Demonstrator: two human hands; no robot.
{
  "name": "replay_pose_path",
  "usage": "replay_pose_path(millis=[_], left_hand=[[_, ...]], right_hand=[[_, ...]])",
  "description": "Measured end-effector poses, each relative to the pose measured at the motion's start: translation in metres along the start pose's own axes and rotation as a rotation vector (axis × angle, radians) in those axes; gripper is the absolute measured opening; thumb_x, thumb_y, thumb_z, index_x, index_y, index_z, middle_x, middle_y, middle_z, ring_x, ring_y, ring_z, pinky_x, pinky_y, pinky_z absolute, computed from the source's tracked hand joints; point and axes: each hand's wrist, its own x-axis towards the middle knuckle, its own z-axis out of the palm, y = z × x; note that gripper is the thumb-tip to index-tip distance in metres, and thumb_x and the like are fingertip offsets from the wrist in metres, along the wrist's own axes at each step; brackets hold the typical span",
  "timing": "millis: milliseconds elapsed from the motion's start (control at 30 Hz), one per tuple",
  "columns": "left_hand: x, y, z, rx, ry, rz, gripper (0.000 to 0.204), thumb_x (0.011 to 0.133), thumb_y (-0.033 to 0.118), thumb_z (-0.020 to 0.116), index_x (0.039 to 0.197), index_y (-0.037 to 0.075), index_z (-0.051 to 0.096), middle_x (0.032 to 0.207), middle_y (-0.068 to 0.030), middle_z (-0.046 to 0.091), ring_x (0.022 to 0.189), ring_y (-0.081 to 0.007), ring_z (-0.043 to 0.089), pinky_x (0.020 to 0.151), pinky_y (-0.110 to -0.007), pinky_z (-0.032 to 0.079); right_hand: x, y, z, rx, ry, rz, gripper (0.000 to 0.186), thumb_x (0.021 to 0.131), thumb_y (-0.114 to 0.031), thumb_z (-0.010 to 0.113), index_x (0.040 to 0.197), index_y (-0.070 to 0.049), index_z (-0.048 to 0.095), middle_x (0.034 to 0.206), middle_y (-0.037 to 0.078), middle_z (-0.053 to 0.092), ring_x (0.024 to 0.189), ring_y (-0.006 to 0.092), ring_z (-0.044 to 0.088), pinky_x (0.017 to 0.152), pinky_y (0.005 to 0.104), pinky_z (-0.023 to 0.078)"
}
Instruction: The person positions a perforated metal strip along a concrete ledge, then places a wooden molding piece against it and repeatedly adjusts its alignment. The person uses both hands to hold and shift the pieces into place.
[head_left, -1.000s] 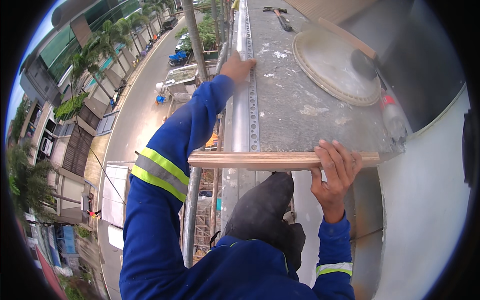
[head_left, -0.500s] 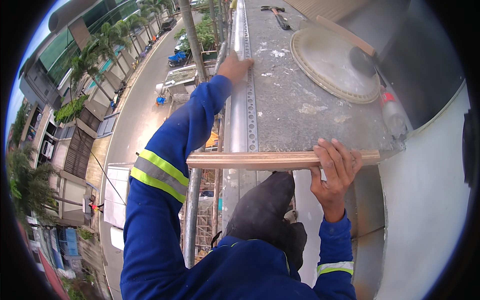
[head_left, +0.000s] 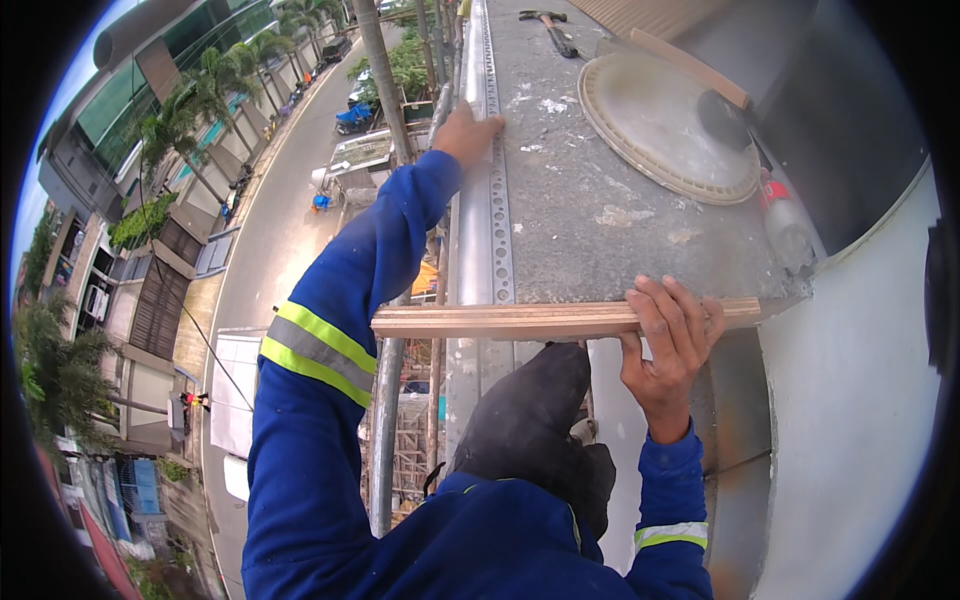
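grey concrete ledge (head_left: 600, 200) bears round lid (head_left: 665, 125), hammer (head_left: 548, 28), wooden strip (head_left: 520, 320)

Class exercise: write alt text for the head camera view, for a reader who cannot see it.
High above a street, the right hand grips a wooden plank laid across a concrete ledge, while the left hand presses on a perforated metal strip along its edge.

Bare slab (head_left: 590, 190) between hands — round lid (head_left: 665, 125), hammer (head_left: 548, 28) beyond.

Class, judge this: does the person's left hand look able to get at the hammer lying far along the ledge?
Probably not from here: the left hand rests on the metal strip with the arm stretched out, and the hammer lies well beyond it.
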Motion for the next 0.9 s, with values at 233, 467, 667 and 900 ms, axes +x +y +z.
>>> replay_pose_path(millis=[233, 467, 667, 900], left_hand=[[0.001, -0.002, 0.001, -0.01, 0.018, 0.017, 0.067, 0.087, 0.041, 0.069, 0.131, -0.007, 0.051, 0.123, -0.0296, 0.064, 0.116, -0.0419, 0.063, 0.101, -0.043, 0.047], [0.002, -0.006, 0.002, 0.048, 0.022, 0.083, 0.07, 0.09, 0.043, 0.067, 0.128, -0.015, 0.052, 0.12, -0.0324, 0.063, 0.113, -0.0388, 0.064, 0.097, -0.038, 0.047], [0.007, -0.009, 0.003, 0.055, -0.01, 0.051, 0.067, 0.089, 0.042, 0.067, 0.129, -0.01, 0.052, 0.124, -0.0317, 0.062, 0.117, -0.0406, 0.062, 0.1, -0.041, 0.046], [0.009, -0.01, 0.003, 0.078, -0.015, 0.086, 0.068, 0.087, 0.04, 0.069, 0.132, -0.007, 0.049, 0.126, -0.0297, 0.062, 0.118, -0.0417, 0.062, 0.102, -0.043, 0.046]], right_hand=[[0.001, -0.001, -0.003, -0.02, -0.022, -0.019, 0.031, 0.083, -0.018, 0.075, 0.114, -0.017, 0.071, 0.12, -0.001, 0.071, 0.121, 0.0226, 0.06, 0.107, 0.0479, 0.03], [0.001, -0.001, -0.003, -0.016, -0.016, -0.023, 0.03, 0.083, -0.018, 0.074, 0.113, -0.017, 0.071, 0.121, -0.002, 0.071, 0.12, 0.0224, 0.06, 0.106, 0.0483, 0.03], [0.002, 0.0, -0.003, -0.017, -0.014, -0.03, 0.03, 0.084, -0.019, 0.074, 0.114, -0.017, 0.071, 0.121, -0.001, 0.071, 0.12, 0.0226, 0.06, 0.106, 0.0485, 0.031], [0.001, 0.0, -0.003, -0.015, -0.018, -0.031, 0.031, 0.083, -0.018, 0.074, 0.113, -0.017, 0.071, 0.121, -0.001, 0.071, 0.12, 0.023, 0.06, 0.106, 0.0488, 0.03]])
